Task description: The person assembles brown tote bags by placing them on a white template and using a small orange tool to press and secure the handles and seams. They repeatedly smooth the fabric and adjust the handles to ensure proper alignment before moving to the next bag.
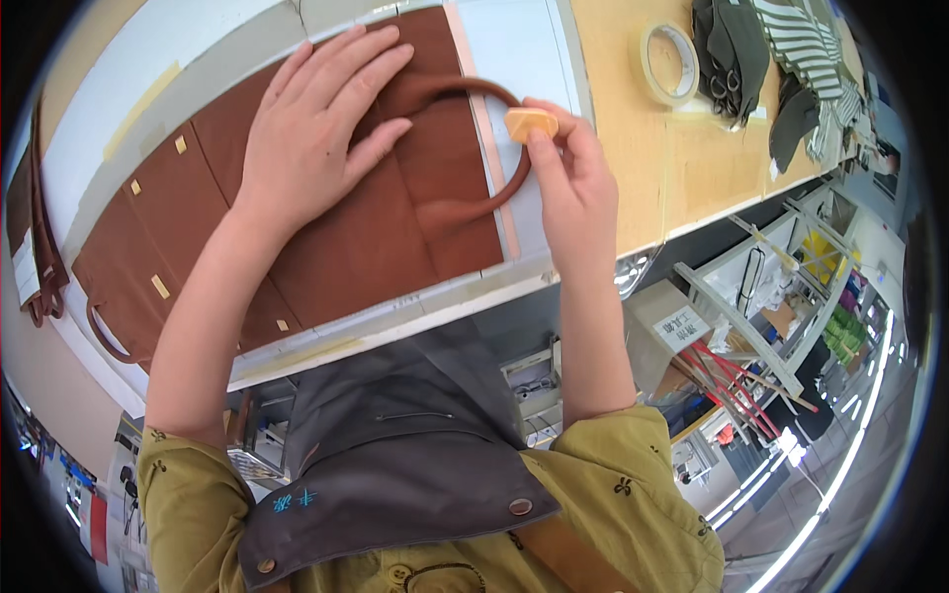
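A brown leather bag piece [336, 267] lies flat on the table, with several small yellow tape bits on it. Flat on its far part rests my left hand [311, 138], fingers stretched out and pressing down. A rounded brown handle [512, 186] loops from the piece's right edge over a white surface. My right hand [578, 183] pinches a small, flat pale-orange block [530, 123] between thumb and fingers, at the outer curve of this handle. Whether the block touches the handle is hidden by the hand. A second handle [102, 336] shows at the piece's left end.
A roll of clear tape [669, 65] lies on the wooden board [633, 188] at right, near dark and striped fabric pieces [806, 44]. Another brown strapped piece [38, 247] lies at far left. Below right stand a box [657, 331] of red rods and a metal rack [751, 326].
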Available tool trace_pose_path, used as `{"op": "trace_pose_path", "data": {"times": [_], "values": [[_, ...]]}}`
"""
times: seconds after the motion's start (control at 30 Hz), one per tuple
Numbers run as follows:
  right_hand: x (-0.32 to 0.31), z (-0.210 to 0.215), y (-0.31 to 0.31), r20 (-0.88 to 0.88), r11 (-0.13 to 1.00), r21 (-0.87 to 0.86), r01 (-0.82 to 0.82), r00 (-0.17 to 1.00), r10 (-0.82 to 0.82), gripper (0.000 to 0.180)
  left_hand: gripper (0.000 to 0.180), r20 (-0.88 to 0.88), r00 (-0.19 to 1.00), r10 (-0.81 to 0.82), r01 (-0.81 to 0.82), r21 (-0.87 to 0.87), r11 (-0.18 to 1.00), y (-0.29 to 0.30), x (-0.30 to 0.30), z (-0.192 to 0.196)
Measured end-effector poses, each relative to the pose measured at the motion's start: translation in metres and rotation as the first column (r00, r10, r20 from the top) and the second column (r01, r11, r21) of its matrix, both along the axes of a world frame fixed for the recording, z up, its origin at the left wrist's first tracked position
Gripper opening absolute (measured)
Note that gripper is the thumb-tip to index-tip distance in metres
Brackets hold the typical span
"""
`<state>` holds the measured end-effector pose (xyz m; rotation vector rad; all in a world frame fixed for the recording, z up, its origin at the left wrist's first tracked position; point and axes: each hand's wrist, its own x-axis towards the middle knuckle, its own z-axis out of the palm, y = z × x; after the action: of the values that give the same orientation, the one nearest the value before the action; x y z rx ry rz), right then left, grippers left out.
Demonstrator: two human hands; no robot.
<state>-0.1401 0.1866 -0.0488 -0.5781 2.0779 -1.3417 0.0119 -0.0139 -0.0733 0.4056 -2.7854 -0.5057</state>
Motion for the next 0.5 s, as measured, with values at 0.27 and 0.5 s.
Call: {"op": "trace_pose_path", "data": {"times": [0.27,0.5], "values": [[-0.011,0.001,0.001,0.159,1.0,0.006,0.004,0.987,-0.005,0.028,0.062,0.159,0.949,-0.271,0.244,0.17,0.955,0.072,0.083,0.024],[-0.021,0.0,0.002,0.215,0.997,-0.058,-0.053,0.974,0.064,0.027,0.062,0.281,0.936,-0.215,0.177,0.155,0.972,0.109,0.092,0.022]]}}
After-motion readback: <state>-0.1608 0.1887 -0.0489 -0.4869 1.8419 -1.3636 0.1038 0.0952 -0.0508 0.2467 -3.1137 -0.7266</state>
